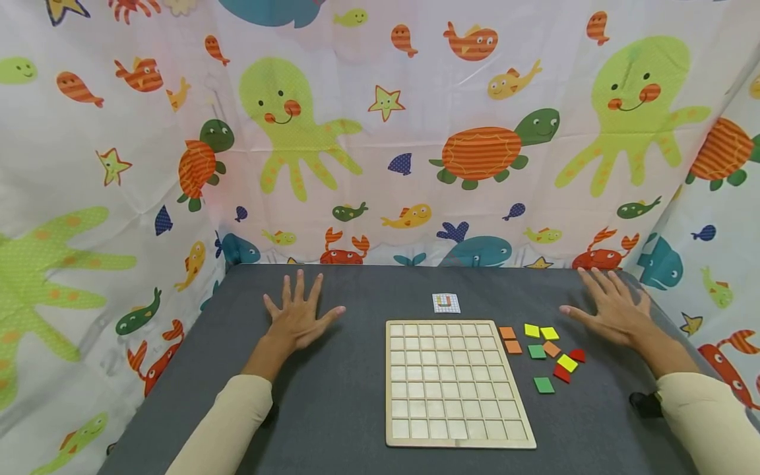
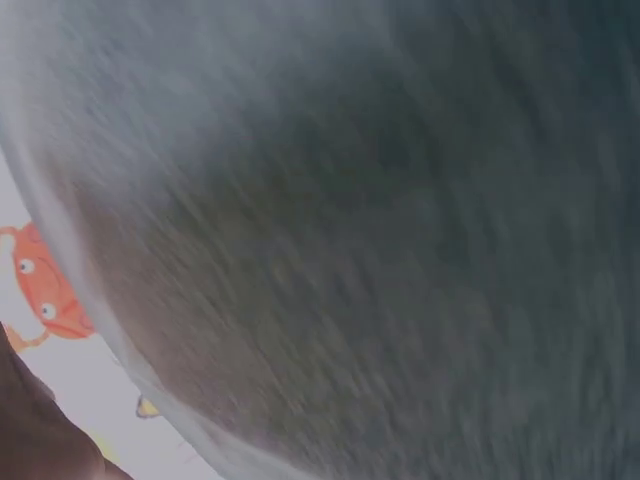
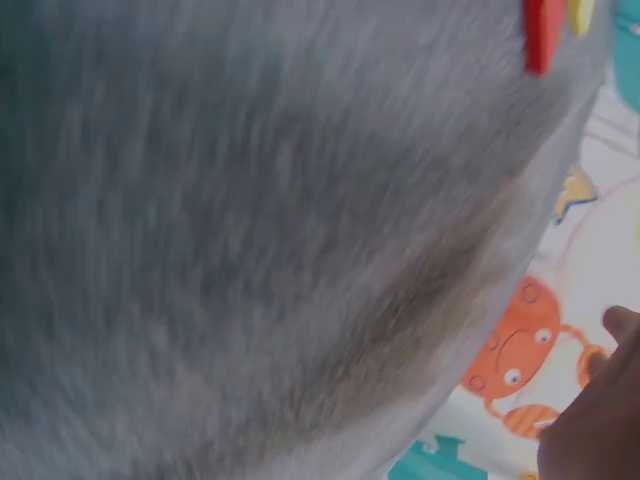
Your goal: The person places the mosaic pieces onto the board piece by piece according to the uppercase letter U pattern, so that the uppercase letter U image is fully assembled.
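Observation:
My left hand point(image 1: 299, 319) is spread flat, fingers apart, over the dark table to the left of a wooden grid board point(image 1: 448, 384). On the far right my right hand point(image 1: 617, 310) is likewise spread with straight fingers, and neither hand holds anything. Between the board and the right hand lie loose square tiles: several orange, yellow, green and red ones, among them a green tile point(image 1: 543, 385), a yellow tile point(image 1: 567, 363) and a red tile point(image 1: 561, 373). The board's cells hold no tiles. Behind it lies a small pattern card point(image 1: 446, 303) with a U-shaped figure on a grid.
The dark grey table point(image 1: 332, 409) ends at a curtain point(image 1: 368, 231) printed with sea animals, which hangs behind it and along both sides. A black wrist-worn device point(image 1: 646, 404) shows at the right sleeve. Both wrist views mostly show the blurred table surface.

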Demonstrator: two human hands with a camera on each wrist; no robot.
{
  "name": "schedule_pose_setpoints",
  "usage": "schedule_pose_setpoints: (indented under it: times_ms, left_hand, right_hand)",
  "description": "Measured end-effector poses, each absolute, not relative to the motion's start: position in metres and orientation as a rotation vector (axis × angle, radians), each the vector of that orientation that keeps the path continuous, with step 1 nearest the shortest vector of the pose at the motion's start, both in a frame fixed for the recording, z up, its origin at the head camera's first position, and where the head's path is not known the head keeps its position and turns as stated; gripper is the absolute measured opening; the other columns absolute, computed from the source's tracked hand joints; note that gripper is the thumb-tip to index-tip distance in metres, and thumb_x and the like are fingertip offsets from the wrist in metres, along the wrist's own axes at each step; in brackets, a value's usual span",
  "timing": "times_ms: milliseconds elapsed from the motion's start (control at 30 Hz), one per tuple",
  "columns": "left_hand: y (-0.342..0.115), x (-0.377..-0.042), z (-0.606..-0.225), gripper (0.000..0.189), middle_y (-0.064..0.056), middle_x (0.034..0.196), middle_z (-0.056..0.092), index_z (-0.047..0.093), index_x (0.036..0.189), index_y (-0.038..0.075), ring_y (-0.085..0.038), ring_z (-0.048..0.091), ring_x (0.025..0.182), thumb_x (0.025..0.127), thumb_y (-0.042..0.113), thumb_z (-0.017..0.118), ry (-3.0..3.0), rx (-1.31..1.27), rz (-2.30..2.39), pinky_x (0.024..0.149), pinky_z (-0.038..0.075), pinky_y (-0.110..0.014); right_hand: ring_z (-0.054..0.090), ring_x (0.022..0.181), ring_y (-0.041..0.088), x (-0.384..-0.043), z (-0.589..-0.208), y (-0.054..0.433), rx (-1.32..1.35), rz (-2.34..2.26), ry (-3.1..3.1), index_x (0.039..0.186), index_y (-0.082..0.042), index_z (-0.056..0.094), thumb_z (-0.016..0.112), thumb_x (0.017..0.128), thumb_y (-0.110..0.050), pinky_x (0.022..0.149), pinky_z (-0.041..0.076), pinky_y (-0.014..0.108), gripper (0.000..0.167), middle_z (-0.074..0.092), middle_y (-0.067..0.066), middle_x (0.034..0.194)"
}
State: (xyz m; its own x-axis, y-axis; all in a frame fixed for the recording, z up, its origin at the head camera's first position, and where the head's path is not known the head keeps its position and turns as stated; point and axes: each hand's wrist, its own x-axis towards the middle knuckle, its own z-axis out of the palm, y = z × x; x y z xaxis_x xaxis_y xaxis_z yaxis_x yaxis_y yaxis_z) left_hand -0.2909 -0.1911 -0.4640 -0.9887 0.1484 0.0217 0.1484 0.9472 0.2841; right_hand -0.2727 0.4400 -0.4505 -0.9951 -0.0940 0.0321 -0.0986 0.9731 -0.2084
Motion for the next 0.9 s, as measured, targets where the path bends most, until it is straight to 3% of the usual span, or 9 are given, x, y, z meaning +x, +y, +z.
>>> schedule_pose_setpoints:
  times_ms: [100,267,467,567,700,900]
  left_hand:
    - [-0.184,-0.285,-0.460,0.101,-0.025,0.176,0.006,0.015,0.172,0.018,-0.054,0.004,0.160,0.097,0.083,0.039,-3.077,-0.224,-0.551,0.117,-0.002,-0.088]
    - [-0.163,-0.269,-0.450,0.088,-0.026,0.167,0.031,0.033,0.167,0.012,-0.052,0.031,0.152,0.101,0.067,0.055,-3.018,-0.227,-0.785,0.117,0.027,-0.082]
    - [-0.137,-0.249,-0.445,0.068,-0.023,0.152,0.052,0.048,0.157,0.004,-0.041,0.054,0.137,0.101,0.037,0.070,-2.868,-0.232,-1.228,0.112,0.048,-0.064]
    - [-0.126,-0.238,-0.443,0.062,-0.021,0.143,0.059,0.054,0.152,0.002,-0.036,0.063,0.125,0.100,0.029,0.074,-2.802,-0.229,-1.413,0.102,0.057,-0.056]
    - [-0.113,-0.224,-0.443,0.060,-0.023,0.143,0.060,0.055,0.150,0.000,-0.034,0.066,0.123,0.099,0.026,0.074,-2.768,-0.256,-1.653,0.095,0.062,-0.049]
    - [-0.099,-0.207,-0.451,0.063,-0.027,0.147,0.056,0.050,0.152,-0.005,-0.037,0.067,0.122,0.101,0.025,0.072,-2.765,-0.346,-1.859,0.097,0.063,-0.047]
  right_hand:
    - [0.012,0.147,0.067,-0.268,-0.450,0.434,0.204,0.399,-3.092,0.169,-0.006,0.006,0.057,0.097,-0.068,0.103,0.012,0.095,0.108,0.016,0.038,0.167]
    - [0.025,0.138,0.069,-0.259,-0.451,0.423,0.270,0.506,-3.083,0.167,-0.005,0.021,0.069,0.095,-0.058,0.096,0.026,0.089,0.102,0.028,0.040,0.161]
    - [0.033,0.136,0.062,-0.252,-0.453,0.413,0.385,0.696,-3.044,0.157,0.000,0.044,0.079,0.094,-0.036,0.095,0.027,0.089,0.080,0.045,0.039,0.152]
    - [0.040,0.136,0.059,-0.250,-0.453,0.409,0.453,0.780,-3.021,0.151,0.003,0.052,0.080,0.094,-0.026,0.099,0.028,0.091,0.070,0.056,0.035,0.146]
    - [0.047,0.134,0.056,-0.247,-0.454,0.403,0.494,0.824,-3.028,0.145,0.004,0.059,0.080,0.095,-0.021,0.100,0.037,0.086,0.060,0.063,0.030,0.140]
    - [0.056,0.128,0.052,-0.245,-0.456,0.396,0.545,0.830,-3.034,0.136,0.000,0.069,0.079,0.095,-0.017,0.100,0.045,0.082,0.046,0.069,0.024,0.133]
